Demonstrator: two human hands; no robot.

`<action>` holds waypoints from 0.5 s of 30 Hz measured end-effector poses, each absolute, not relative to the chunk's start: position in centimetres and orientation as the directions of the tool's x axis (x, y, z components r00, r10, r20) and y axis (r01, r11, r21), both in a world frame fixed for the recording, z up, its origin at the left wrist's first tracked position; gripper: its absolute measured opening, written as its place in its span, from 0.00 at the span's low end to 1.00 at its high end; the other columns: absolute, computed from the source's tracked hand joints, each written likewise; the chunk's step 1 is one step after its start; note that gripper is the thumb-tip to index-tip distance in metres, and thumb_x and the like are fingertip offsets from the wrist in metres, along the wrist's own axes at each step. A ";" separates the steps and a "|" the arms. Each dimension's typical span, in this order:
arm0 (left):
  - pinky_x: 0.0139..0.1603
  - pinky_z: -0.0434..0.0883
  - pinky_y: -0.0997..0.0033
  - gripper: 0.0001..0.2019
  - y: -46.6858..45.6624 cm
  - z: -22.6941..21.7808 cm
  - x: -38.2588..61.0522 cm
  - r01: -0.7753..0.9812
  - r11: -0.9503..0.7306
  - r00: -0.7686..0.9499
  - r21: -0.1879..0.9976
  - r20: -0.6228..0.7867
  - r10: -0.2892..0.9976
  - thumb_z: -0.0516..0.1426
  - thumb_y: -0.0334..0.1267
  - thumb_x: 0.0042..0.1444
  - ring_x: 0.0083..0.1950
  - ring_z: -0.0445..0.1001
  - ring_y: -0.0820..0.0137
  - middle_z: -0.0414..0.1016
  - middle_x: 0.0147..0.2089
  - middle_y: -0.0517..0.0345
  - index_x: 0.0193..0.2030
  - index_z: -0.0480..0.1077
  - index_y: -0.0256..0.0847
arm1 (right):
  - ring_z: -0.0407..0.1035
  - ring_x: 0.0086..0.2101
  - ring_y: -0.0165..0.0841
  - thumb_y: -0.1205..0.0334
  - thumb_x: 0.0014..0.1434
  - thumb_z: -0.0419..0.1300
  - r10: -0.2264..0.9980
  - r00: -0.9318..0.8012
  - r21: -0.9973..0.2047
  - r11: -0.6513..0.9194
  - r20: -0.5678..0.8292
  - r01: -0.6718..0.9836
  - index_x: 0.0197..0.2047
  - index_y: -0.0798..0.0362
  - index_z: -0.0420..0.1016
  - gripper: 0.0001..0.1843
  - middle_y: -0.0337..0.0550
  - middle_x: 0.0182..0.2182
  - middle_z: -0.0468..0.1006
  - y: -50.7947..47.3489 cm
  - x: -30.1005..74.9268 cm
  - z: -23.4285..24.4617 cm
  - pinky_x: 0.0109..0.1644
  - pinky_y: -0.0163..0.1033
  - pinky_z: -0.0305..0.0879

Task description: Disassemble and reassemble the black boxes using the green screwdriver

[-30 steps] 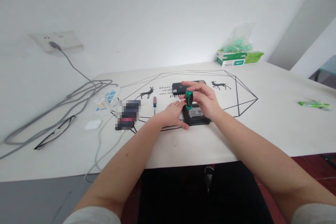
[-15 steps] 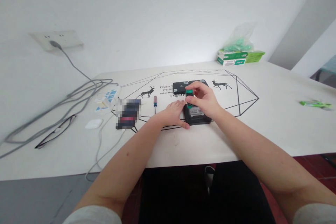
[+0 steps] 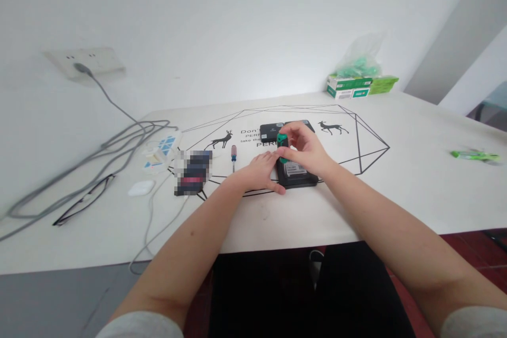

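My right hand [image 3: 307, 147] grips the green and black handle of what looks like a screwdriver [image 3: 282, 148], held nearly upright over the far left corner of a black case [image 3: 299, 181]. The tip is hidden. In that case lies a flat part with a white printed label [image 3: 295, 169]. My left hand [image 3: 263, 171] lies flat with fingers stretched out at the case's left edge, thumb at the near left corner. Just beyond my hands sits a black box with small stickers [image 3: 270, 131], and another dark box [image 3: 301, 123] is partly covered by my right hand.
A second screwdriver [image 3: 233, 157] and a pixelated dark object [image 3: 193, 172] lie on the left. Beyond them are a power strip [image 3: 164, 149], grey cable [image 3: 130, 137], glasses [image 3: 85, 199] and a white case [image 3: 141, 188]. Green-white boxes [image 3: 348, 86] stand back right; a green packet [image 3: 473, 156] lies far right.
The green and black handle has turned and shifted slightly left in my right hand's fingers. My left hand and the black case have stayed put.
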State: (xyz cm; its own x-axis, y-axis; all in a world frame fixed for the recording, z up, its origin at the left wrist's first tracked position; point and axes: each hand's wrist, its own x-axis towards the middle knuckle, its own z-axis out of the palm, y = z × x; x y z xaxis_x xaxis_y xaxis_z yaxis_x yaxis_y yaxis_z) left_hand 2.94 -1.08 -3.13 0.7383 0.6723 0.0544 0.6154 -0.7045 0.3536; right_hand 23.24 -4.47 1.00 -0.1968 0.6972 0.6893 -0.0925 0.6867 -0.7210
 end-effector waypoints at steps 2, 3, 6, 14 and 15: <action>0.74 0.59 0.39 0.65 -1.2 -2.9 2.9 0.615 -0.706 0.747 0.350 0.026 0.664 0.68 0.76 0.42 0.76 0.60 0.34 0.60 0.76 0.27 0.77 0.51 0.36 | 0.68 0.35 0.29 0.52 0.55 0.76 0.687 -0.230 -0.715 0.696 0.690 -0.067 0.51 0.44 0.74 0.25 0.37 0.41 0.73 -4.4 23.3 0.9 0.37 0.37 0.71; 0.75 0.58 0.39 0.65 -1.2 -2.7 3.0 0.615 -0.707 0.750 0.348 0.017 0.661 0.68 0.75 0.43 0.76 0.60 0.34 0.60 0.76 0.27 0.77 0.51 0.36 | 0.68 0.35 0.29 0.53 0.55 0.76 0.683 -0.226 -0.710 0.702 0.695 -0.062 0.52 0.44 0.75 0.24 0.37 0.41 0.73 -4.4 23.5 0.8 0.38 0.37 0.71; 0.74 0.59 0.39 0.62 -1.5 -2.3 3.2 0.634 -0.697 0.739 0.334 0.002 0.673 0.68 0.75 0.43 0.75 0.62 0.34 0.62 0.74 0.28 0.75 0.55 0.35 | 0.69 0.37 0.30 0.56 0.57 0.74 0.690 -0.107 -0.698 0.714 0.716 -0.060 0.53 0.42 0.75 0.22 0.38 0.42 0.73 -3.9 24.0 1.0 0.37 0.36 0.72; 0.75 0.61 0.42 0.59 -2.9 -1.5 4.4 0.634 -0.699 0.739 0.333 0.009 0.674 0.68 0.75 0.41 0.75 0.63 0.36 0.65 0.74 0.32 0.71 0.62 0.36 | 0.71 0.40 0.32 0.57 0.57 0.72 0.670 0.134 -0.681 0.728 0.730 0.076 0.53 0.42 0.73 0.22 0.41 0.48 0.75 -2.5 25.0 1.1 0.35 0.37 0.73; 0.75 0.61 0.42 0.59 -3.1 -1.4 4.5 0.626 -0.707 0.745 0.330 0.013 0.666 0.68 0.76 0.41 0.75 0.63 0.36 0.65 0.73 0.32 0.71 0.62 0.36 | 0.71 0.40 0.33 0.57 0.57 0.72 0.672 0.112 -0.681 0.726 0.732 0.095 0.53 0.42 0.73 0.22 0.42 0.48 0.76 -2.6 24.9 1.0 0.36 0.38 0.74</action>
State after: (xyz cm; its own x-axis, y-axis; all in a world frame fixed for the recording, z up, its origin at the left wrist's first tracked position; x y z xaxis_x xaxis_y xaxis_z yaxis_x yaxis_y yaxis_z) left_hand 4.53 -3.06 -1.45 0.7454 0.6664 0.0132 0.6259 -0.7066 0.3299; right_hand 24.91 -2.57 0.99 0.1117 0.6721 0.7320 0.0953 0.7260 -0.6811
